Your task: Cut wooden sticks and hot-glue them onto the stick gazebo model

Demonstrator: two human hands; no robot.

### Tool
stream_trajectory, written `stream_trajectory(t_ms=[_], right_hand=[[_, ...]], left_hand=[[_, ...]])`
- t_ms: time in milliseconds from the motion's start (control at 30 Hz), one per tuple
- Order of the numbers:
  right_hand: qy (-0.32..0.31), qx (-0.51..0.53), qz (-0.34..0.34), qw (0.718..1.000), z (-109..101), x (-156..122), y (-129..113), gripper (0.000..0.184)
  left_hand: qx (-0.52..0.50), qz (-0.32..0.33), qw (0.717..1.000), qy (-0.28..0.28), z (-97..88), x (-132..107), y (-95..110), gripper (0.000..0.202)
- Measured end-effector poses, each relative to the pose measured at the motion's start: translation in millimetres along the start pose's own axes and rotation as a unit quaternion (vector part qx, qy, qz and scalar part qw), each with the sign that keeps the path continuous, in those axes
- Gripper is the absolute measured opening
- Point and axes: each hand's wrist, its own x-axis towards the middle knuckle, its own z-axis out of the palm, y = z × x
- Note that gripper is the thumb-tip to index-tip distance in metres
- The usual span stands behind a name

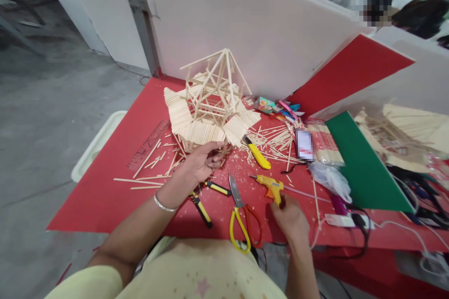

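A pavilion-like model of thin wooden sticks stands on the red table, with an open pointed frame above flared stick panels. My left hand is at the model's front lower edge, its fingers curled together; whatever they pinch is hidden. In my right hand is the handle of a yellow hot glue gun, nozzle pointing left towards the model. Between my hands lie scissors with one yellow and one red handle. A tool with yellow-and-black handles, its head hidden, lies by my left wrist.
A yellow utility knife and many loose sticks lie right of the model. A clear ruler is at left. Further right are a phone, a plastic bag, a green board and a power strip with cords.
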Motion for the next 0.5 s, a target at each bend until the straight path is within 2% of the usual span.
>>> stream_trajectory(t_ms=[200,333,433,500], right_hand=[[-0.014,0.066,0.009,0.998,8.0,16.5,6.7,0.042],[-0.018,0.141,-0.008,0.990,6.4,12.4,5.5,0.046],[0.016,0.195,-0.024,0.980,-5.2,0.3,-4.8,0.047],[0.065,0.248,-0.043,0.966,-20.7,-10.1,-16.9,0.041]], left_hand=[[-0.003,0.001,1.000,-0.012,1.2,-1.2,1.5,0.014],[-0.014,-0.011,1.000,-0.019,2.2,-3.2,2.7,0.013],[-0.024,-0.011,0.999,-0.034,1.4,-3.4,2.9,0.011],[-0.022,-0.017,0.999,-0.039,0.1,-2.6,2.7,0.010]])
